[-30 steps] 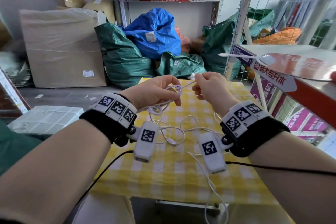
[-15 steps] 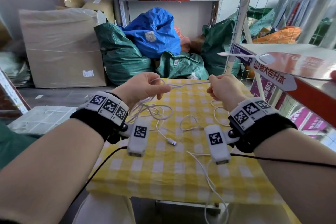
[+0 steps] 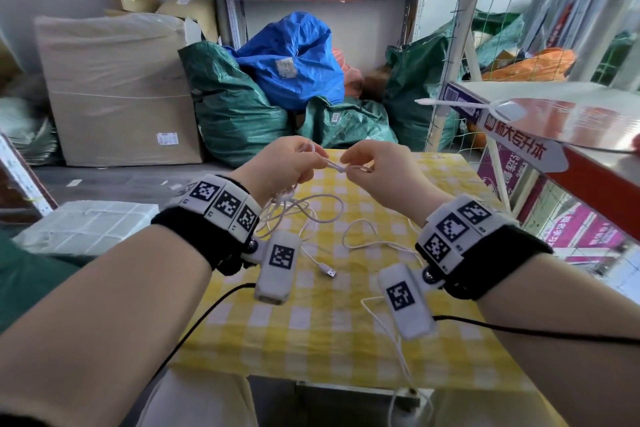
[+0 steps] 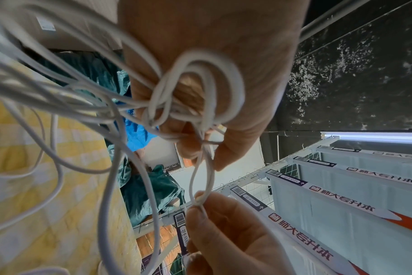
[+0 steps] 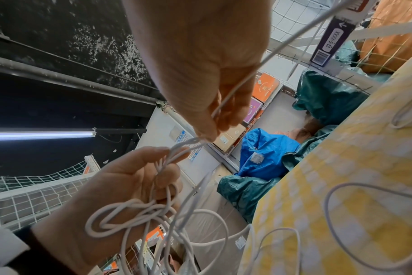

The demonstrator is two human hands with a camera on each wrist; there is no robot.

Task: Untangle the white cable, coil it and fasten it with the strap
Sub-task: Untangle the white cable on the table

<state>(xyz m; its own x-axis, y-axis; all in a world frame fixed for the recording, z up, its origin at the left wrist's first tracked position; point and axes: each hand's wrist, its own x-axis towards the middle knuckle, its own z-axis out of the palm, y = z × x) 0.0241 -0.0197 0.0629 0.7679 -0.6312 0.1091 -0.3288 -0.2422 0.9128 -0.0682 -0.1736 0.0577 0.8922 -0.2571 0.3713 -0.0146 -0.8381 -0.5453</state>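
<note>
Head view: your left hand (image 3: 281, 165) and right hand (image 3: 377, 170) are raised close together above the far edge of the table (image 3: 349, 333), which carries a yellow-and-white checked cloth. Both hands pinch the white cable (image 3: 337, 166); a short doubled stretch of it runs between the two sets of fingertips. More loops hang from your left hand down to the cloth and spread over the middle of the table. The USB plug (image 3: 330, 272) lies flat on the cloth near the centre, apart from both hands. One strand trails off the near edge of the table.

Left wrist view: your left hand (image 4: 214, 78) has its fingers curled round a tangled bunch of cable (image 4: 200, 89) against the palm, several turns knotted together. A narrow loop drops from that bunch to your right hand (image 4: 226, 232), which pinches the loop's end between thumb and forefinger.

Right wrist view: your right hand (image 5: 200, 65) pinches the cable (image 5: 183, 147) at its fingertips, clamped on one strand, while another strand runs up across the palm. Your left hand (image 5: 120, 189) holds the knotted bunch, loose loops hanging below it.

Strap: cannot tell where it is.

Behind the table sit green sacks (image 3: 235, 107), a blue sack (image 3: 294, 59) and a big cardboard box (image 3: 117, 90).
</note>
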